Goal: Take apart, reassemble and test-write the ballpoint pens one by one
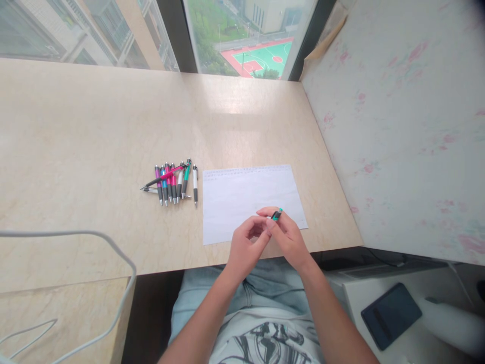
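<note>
Over the lower right part of a white rectangular sheet of paper (242, 202) with lines of small handwriting along its top edge, the right hand (291, 241) is pinching a slim green-and-black click pen (276, 216), thumb and fingers closed about it, its green end and black clip showing above the fingers. The left hand (244, 243) is meeting the right one above the sheet's lower edge, its thumb and fingertips curling together; whether they are gripping the pen's hidden end I am unable to tell. To the left of the sheet a heap of slim click pens in purple, blue, pink, white and green with black grips (171, 183) is lying on the cream marbled tabletop (113, 126), a pink one slanting across the others, while a single white pen with a black grip (195, 185) is lying just beside the sheet's left edge. The green-and-black pen is probably weighing very little, being stiff and hardly fragile; its smooth barrel is likely offering a slippery surface, so the black grip section, if like those on the heaped pens, would be giving the surest hold, with the clip serving as a stop against rolling
</note>
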Action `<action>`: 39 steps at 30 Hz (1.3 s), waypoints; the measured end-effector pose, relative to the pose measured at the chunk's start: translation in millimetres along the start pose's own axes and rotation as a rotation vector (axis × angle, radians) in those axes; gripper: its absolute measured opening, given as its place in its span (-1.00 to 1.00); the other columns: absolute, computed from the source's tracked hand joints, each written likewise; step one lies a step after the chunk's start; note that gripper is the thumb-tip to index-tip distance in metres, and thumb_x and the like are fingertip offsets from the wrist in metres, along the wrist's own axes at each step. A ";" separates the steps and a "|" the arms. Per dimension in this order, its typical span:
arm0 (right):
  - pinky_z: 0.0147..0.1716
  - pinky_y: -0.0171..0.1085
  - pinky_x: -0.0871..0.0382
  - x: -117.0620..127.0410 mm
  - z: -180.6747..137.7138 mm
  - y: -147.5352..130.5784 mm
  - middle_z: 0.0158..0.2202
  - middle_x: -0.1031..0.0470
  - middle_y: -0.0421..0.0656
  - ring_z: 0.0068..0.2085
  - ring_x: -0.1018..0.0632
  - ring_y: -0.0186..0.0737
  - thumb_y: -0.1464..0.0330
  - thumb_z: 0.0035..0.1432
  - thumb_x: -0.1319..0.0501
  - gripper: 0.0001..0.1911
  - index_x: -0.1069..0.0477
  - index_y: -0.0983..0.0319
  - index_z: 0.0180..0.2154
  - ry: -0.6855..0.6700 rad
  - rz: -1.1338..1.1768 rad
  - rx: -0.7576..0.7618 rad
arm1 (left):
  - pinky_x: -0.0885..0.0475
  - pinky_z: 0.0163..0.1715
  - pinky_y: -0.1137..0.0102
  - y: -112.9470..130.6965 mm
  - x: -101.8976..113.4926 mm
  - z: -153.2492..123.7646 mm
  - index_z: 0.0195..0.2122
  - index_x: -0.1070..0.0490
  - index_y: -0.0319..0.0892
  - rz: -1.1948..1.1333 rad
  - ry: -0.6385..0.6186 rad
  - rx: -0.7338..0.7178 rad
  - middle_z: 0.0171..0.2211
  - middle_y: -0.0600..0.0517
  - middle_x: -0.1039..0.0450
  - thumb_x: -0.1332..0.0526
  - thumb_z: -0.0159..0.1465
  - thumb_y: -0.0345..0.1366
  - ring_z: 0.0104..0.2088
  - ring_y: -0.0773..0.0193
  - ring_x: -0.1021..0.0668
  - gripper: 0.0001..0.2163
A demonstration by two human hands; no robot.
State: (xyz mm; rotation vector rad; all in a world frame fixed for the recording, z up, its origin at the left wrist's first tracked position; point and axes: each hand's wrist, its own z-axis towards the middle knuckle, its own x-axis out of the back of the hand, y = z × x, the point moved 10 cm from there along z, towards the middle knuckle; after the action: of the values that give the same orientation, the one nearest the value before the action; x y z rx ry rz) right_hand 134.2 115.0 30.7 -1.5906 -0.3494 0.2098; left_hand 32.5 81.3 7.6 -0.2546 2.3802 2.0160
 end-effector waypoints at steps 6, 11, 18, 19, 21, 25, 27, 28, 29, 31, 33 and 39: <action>-0.20 -0.25 -0.43 37.0 8.3 21.3 -0.44 -0.38 -0.28 -0.33 -0.47 -0.33 0.25 0.29 -0.16 -0.85 -0.44 0.14 -0.17 0.329 0.855 -0.081 | -0.44 -0.20 0.33 27.3 9.3 -0.9 -0.23 -0.43 -0.13 0.448 -0.043 -0.262 -0.26 -0.01 -0.51 -0.17 0.30 -0.31 -0.23 0.23 -0.52 -0.92; -0.56 -0.41 -0.31 57.6 18.7 22.5 -0.58 -0.16 -0.34 -0.55 -0.29 -0.43 0.17 0.22 -0.21 -0.74 -0.31 0.18 -0.41 0.286 1.274 -0.130 | -0.36 0.01 0.17 37.5 49.8 4.1 -0.12 -0.43 -0.11 0.878 0.146 -0.441 -0.07 -0.08 -0.48 -0.16 0.30 -0.36 -0.02 0.11 -0.48 -0.85; -0.67 -0.38 -0.15 56.0 19.6 32.0 -0.67 -0.01 -0.37 -0.62 -0.16 -0.40 0.18 0.14 -0.22 -0.58 -0.04 0.18 -0.56 0.252 1.395 -0.151 | -0.29 0.05 0.09 23.4 46.0 10.8 -0.14 -0.47 -0.08 1.137 0.029 -0.440 0.07 -0.07 -0.43 -0.14 0.31 -0.34 0.09 0.03 -0.41 -0.84; -0.68 -0.38 -0.14 55.6 19.9 33.4 -0.67 0.00 -0.37 -0.62 -0.15 -0.40 0.20 0.12 -0.22 -0.58 -0.02 0.18 -0.57 0.251 1.394 -0.150 | -0.29 0.05 0.09 23.0 44.5 10.6 -0.13 -0.47 -0.08 1.141 0.019 -0.438 0.07 -0.06 -0.43 -0.14 0.31 -0.34 0.10 0.03 -0.41 -0.84; -0.68 -0.38 -0.13 55.8 20.6 35.1 -0.68 0.01 -0.37 -0.63 -0.14 -0.41 0.21 0.09 -0.22 -0.57 0.00 0.18 -0.58 0.251 1.377 -0.143 | -0.29 0.05 0.10 23.4 43.3 10.3 -0.13 -0.47 -0.08 1.139 0.013 -0.434 0.08 -0.07 -0.43 -0.13 0.31 -0.34 0.10 0.03 -0.41 -0.83; -0.68 -0.39 -0.13 61.8 21.8 34.1 -0.68 0.00 -0.36 -0.63 -0.13 -0.41 0.17 0.12 -0.22 -0.57 -0.05 0.17 -0.59 0.280 1.263 -0.091 | -0.28 0.05 0.10 24.5 43.8 10.4 -0.12 -0.47 -0.08 1.126 0.014 -0.432 0.07 -0.07 -0.44 -0.13 0.31 -0.34 0.10 0.03 -0.41 -0.82; -0.68 -0.38 -0.13 65.8 22.1 33.3 -0.67 -0.02 -0.36 -0.63 -0.13 -0.40 0.13 0.15 -0.21 -0.57 -0.08 0.16 -0.58 0.299 1.182 -0.069 | -0.28 0.05 0.10 24.8 44.1 10.5 -0.12 -0.47 -0.07 1.119 0.015 -0.434 0.07 -0.07 -0.44 -0.13 0.30 -0.34 0.09 0.03 -0.41 -0.82; -0.69 -0.37 -0.13 67.1 22.4 33.0 -0.68 -0.02 -0.36 -0.64 -0.12 -0.39 0.12 0.15 -0.20 -0.57 -0.09 0.16 -0.59 0.303 1.145 -0.064 | -0.28 0.05 0.10 24.8 44.2 10.5 -0.12 -0.47 -0.07 1.114 0.016 -0.434 0.07 -0.07 -0.44 -0.13 0.30 -0.34 0.09 0.03 -0.41 -0.82; -0.69 -0.37 -0.13 68.2 22.8 32.8 -0.68 -0.01 -0.35 -0.64 -0.11 -0.38 0.11 0.15 -0.20 -0.56 -0.09 0.16 -0.59 0.304 1.114 -0.061 | -0.28 0.05 0.10 24.9 44.4 10.5 -0.12 -0.47 -0.07 1.110 0.017 -0.435 0.07 -0.07 -0.44 -0.13 0.30 -0.35 0.09 0.03 -0.42 -0.82; -0.70 -0.36 -0.13 69.9 23.4 32.2 -0.69 0.00 -0.35 -0.65 -0.10 -0.37 0.10 0.15 -0.19 -0.56 -0.09 0.16 -0.61 0.301 1.067 -0.055 | -0.28 0.05 0.10 24.7 44.6 10.5 -0.12 -0.47 -0.07 1.105 0.018 -0.433 0.07 -0.07 -0.44 -0.14 0.30 -0.35 0.09 0.03 -0.41 -0.82; -0.70 -0.36 -0.12 71.4 23.6 31.3 -0.69 0.01 -0.35 -0.65 -0.09 -0.37 0.09 0.15 -0.19 -0.56 -0.10 0.16 -0.61 0.304 1.037 -0.048 | -0.27 0.05 0.10 24.1 44.7 10.5 -0.12 -0.47 -0.07 1.106 0.016 -0.427 0.07 -0.07 -0.44 -0.13 0.30 -0.35 0.09 0.03 -0.41 -0.82; -0.71 -0.35 -0.08 71.7 23.0 33.6 -0.69 0.02 -0.35 -0.65 -0.08 -0.38 0.08 0.15 -0.17 -0.54 -0.07 0.16 -0.61 0.335 1.085 -0.080 | -0.27 0.05 0.10 23.8 44.8 10.6 -0.12 -0.47 -0.08 1.113 0.015 -0.421 0.07 -0.07 -0.44 -0.13 0.30 -0.34 0.10 0.03 -0.41 -0.82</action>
State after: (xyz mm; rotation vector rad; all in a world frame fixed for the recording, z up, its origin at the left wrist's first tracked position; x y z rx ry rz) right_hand 196.4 160.7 1.8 -1.7186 0.8079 0.7426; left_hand -15.8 90.3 24.0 1.3467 2.2521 2.8388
